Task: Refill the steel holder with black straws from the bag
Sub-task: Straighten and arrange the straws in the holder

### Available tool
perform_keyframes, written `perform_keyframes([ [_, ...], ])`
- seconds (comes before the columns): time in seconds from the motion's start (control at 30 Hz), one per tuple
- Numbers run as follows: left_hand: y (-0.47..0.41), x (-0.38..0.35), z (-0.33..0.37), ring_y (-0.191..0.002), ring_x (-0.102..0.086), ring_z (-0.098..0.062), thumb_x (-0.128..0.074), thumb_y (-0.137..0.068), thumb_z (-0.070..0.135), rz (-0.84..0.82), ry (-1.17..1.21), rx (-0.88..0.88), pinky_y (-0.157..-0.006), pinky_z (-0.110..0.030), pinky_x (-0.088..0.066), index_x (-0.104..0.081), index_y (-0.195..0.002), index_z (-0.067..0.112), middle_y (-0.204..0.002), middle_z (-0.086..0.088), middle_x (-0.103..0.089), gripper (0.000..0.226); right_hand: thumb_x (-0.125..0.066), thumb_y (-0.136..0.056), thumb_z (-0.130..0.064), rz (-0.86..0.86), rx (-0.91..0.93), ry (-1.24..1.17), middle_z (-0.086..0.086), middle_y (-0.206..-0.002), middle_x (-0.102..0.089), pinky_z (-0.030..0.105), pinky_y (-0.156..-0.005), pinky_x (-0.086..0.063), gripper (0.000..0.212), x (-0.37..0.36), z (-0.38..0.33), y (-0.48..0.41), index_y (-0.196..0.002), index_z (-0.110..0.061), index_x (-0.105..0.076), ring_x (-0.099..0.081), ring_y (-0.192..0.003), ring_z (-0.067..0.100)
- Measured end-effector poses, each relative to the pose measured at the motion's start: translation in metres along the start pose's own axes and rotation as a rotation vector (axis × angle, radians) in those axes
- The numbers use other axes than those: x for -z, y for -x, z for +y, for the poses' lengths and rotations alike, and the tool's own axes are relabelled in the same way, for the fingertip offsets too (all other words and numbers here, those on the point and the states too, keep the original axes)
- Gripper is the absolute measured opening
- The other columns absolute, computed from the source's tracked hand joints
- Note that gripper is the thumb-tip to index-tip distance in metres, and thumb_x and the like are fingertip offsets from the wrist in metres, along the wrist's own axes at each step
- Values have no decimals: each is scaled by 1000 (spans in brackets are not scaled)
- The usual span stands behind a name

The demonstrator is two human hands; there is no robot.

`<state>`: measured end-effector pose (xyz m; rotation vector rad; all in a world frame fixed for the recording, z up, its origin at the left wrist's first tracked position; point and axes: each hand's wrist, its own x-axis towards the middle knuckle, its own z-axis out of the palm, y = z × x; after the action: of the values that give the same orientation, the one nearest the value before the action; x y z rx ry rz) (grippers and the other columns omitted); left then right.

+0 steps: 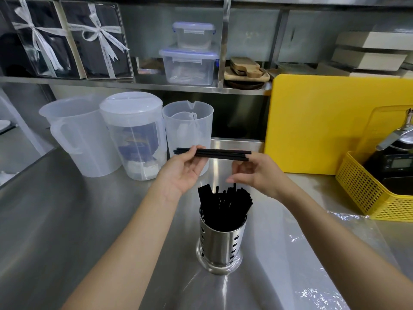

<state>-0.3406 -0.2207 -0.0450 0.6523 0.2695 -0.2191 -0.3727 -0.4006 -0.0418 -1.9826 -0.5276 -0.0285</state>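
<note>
A perforated steel holder (220, 245) stands upright on the steel counter, packed with several black straws (224, 204) that stick out of its top. Above it, a small bundle of black straws (220, 153) lies level between both hands. My left hand (182, 171) pinches the bundle's left end with palm turned up. My right hand (254, 172) holds the right end, its fingers curled down toward the holder. A clear plastic bag (317, 271) lies flat on the counter under my right forearm.
Three translucent plastic pitchers (131, 139) stand at the back left. A yellow cutting board (324, 124) leans against the back right, with a yellow basket (377, 189) holding a scale in front of it. The shelf above carries lidded containers (190, 63) and gift boxes.
</note>
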Motion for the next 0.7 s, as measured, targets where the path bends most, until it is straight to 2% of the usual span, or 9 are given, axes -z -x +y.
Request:
perform_keyframes([
  [0.07, 4, -5, -8, -65, -68, -19, -52, -88, -3, -5, 10, 50, -60, -31, -58, -57, -78, -2, -57, -11, -68, 11, -77, -69, -15, 101, 67, -34, -2, -73, -59, 17, -64, -47, 38, -4, -6, 2, -96, -36, -61, -53, -63, 8],
  [0.13, 7, -10, -16, -65, -68, -20, -53, -88, -3, -27, -3, 87, -57, -30, -58, -58, -80, -3, -59, -12, -68, 9, -74, -73, -19, 242, 145, -41, -2, -80, -62, 15, -68, -47, 35, -5, -11, 3, -104, -28, -60, -57, -70, 8],
  [0.23, 12, -14, -21, -62, -71, -21, -54, -87, -2, -71, -17, 139, -56, -27, -59, -60, -89, -5, -67, -15, -70, 7, -63, -84, -20, 344, 240, 2, -10, -78, -61, 11, -65, -43, 13, -7, -14, 3, -96, -23, -60, -58, -72, 2],
  [0.3, 15, -16, -22, -68, -70, -22, -54, -88, 0, -59, -53, 154, -61, -26, -60, -59, -92, -4, -76, -16, -69, 8, -53, -88, -20, 391, 280, 40, -13, -67, -55, 10, -58, -38, 6, -9, -17, 4, -86, -22, -58, -53, -62, 0],
  [0.37, 17, -15, -21, -78, -64, -22, -54, -88, 4, 12, -101, 101, -71, -28, -58, -56, -89, -1, -83, -15, -63, 5, -46, -89, -21, 472, 277, -1, -12, -56, -49, 11, -51, -34, 14, -8, -22, 5, -78, -25, -54, -48, -51, 1],
  [0.47, 14, -7, -16, -85, -60, -19, -55, -88, 8, 180, -286, -144, -81, -29, -52, -55, -91, 5, -92, -11, -61, 4, -44, -89, -26, 563, 266, -105, -14, -48, -51, 15, -50, -33, 20, 3, -33, 7, -71, -25, -53, -46, -47, 2],
  [0.57, 16, 1, -9, -91, -61, -19, -54, -87, 8, 212, -540, -377, -87, -28, -48, -57, -99, 9, -103, -11, -63, 13, -45, -91, -25, 458, 203, -19, -15, -47, -48, 16, -50, -32, 27, 12, -36, 9, -70, -14, -55, -42, -47, 4],
  [0.63, 20, 3, -9, -92, -61, -17, -55, -86, 9, 185, -690, -463, -87, -27, -47, -59, -90, 15, -102, -10, -65, 9, -46, -94, -23, 310, 118, 20, -11, -49, -44, 16, -48, -31, 28, 11, -34, 9, -71, -8, -56, -39, -47, 4],
  [0.7, 20, 6, -12, -89, -61, -16, -56, -85, 9, 158, -821, -514, -80, -20, -46, -59, -84, 19, -99, -8, -66, 11, -47, -94, -21, 194, 11, 106, -6, -55, -44, 15, -49, -33, 29, 5, -28, 10, -70, -7, -56, -40, -48, 4],
])
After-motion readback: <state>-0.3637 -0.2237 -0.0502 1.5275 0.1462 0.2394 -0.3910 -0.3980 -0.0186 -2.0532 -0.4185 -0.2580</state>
